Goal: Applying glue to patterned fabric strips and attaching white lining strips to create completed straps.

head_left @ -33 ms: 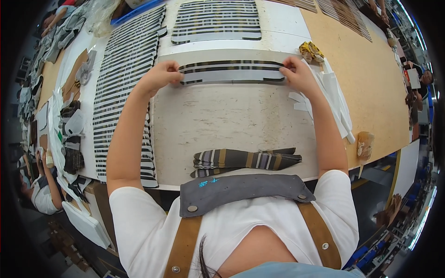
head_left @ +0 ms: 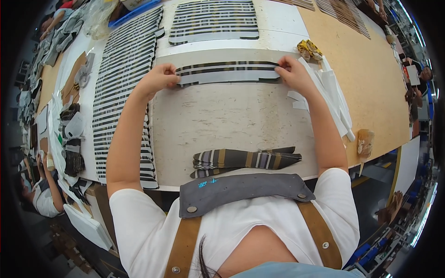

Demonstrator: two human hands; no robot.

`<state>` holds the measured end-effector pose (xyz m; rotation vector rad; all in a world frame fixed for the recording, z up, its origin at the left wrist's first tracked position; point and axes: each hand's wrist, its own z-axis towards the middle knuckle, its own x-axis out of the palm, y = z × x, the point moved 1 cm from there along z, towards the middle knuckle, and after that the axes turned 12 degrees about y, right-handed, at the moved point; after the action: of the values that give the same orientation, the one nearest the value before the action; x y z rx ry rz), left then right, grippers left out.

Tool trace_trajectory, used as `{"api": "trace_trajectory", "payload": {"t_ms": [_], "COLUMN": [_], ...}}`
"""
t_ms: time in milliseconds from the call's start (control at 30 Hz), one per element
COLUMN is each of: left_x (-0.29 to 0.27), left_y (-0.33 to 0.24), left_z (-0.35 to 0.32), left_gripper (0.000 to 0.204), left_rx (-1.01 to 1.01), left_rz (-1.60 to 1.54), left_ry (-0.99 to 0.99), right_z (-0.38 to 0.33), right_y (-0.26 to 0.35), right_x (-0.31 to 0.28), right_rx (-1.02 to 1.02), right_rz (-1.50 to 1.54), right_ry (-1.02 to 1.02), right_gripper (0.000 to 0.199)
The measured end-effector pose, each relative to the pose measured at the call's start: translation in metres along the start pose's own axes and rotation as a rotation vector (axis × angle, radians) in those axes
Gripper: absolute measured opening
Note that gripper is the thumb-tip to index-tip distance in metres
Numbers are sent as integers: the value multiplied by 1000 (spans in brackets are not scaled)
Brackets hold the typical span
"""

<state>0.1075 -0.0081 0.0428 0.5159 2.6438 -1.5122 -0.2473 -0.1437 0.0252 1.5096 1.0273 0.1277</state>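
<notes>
Stretched between my two hands is a long fabric strip (head_left: 227,74), dark striped cloth with a pale white backing piece along it. My left hand (head_left: 161,78) pinches its left end, thumb and fingers closed. At the other end my right hand (head_left: 295,74) grips the upper corner in the same way. The strip lies at or just above the far part of a worn grey-beige board (head_left: 232,116); whether it touches is unclear. Closer to my body, a folded bundle of striped cloth pieces (head_left: 245,160) in dark, gold and white rests on the board.
Left of the board runs a long overlapped row of striped strips (head_left: 123,92); another stack (head_left: 213,21) lies beyond. On the right are white strips (head_left: 331,97), a yellow crumpled cloth (head_left: 309,50) and an amber brush-like tool (head_left: 365,143). A co-worker (head_left: 46,190) is at the left.
Both hands and the strip have shifted very slightly left, and the whole view has moved a little too. The grip on both ends is the same.
</notes>
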Motion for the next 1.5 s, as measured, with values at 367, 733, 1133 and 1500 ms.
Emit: {"api": "trace_trajectory", "payload": {"t_ms": [367, 733, 1133, 1500], "left_x": [8, 16, -27, -41], "left_y": [5, 10, -3, -6], "left_z": [-15, -9, 32, 61], "left_gripper": [31, 33, 32, 32], "left_rx": [-5, -39, 219, 89], "left_rz": [-295, -135, 155, 530], "left_ry": [-130, -254, -521, -633], "right_z": [8, 6, 78, 112], "right_y": [-7, 0, 9, 18], "right_x": [11, 11, 9, 8], "right_rx": [-127, -29, -90, -30], "right_rz": [-150, -118, 71, -84], "right_ry": [-51, -15, -112, -150], "right_gripper": [12, 11, 18, 20]}}
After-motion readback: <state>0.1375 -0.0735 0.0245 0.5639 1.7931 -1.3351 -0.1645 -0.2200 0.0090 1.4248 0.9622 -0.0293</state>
